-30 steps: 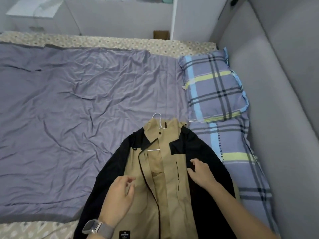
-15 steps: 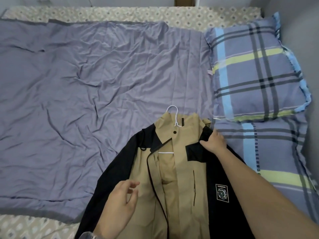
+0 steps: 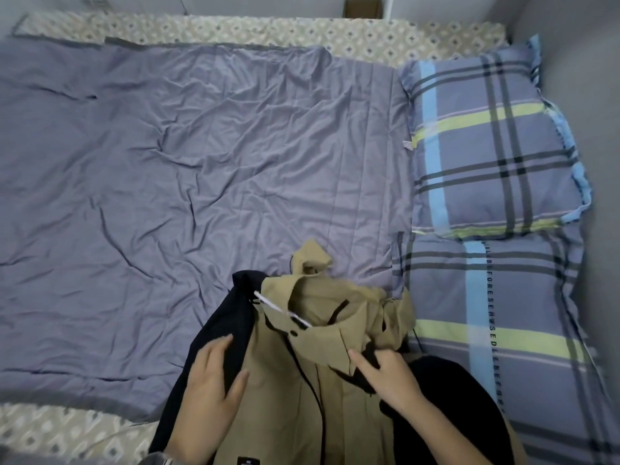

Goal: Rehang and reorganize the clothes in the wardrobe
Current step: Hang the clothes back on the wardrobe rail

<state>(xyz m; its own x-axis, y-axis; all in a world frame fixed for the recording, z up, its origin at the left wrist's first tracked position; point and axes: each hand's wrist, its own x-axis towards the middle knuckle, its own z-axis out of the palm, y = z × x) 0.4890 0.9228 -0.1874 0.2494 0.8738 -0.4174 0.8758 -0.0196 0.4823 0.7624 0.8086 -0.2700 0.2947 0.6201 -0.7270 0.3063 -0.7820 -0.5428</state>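
Jacket (image 3: 322, 380) on bed (image 3: 167, 162), collar lifted. Left hand (image 3: 208, 391) grips dark shoulder; right hand (image 3: 389, 374) pinches tan collar. Risk: white hanger (image 3: 281, 308) sits askew, may slip out if fabric is tugged unevenly

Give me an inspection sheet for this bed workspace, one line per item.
Surface: bed with a patterned sheet, mostly covered by a wrinkled purple blanket.
Job's things: tan and black jacket lying on the blanket, collar bunched up; white hanger partly showing at the neck.
Clutter: two plaid pillows along the right side.
Grippers: left hand grips the black shoulder; right hand pinches the fabric near the collar.
Cables: nothing seen.
Surroundings: grey wall on the right.
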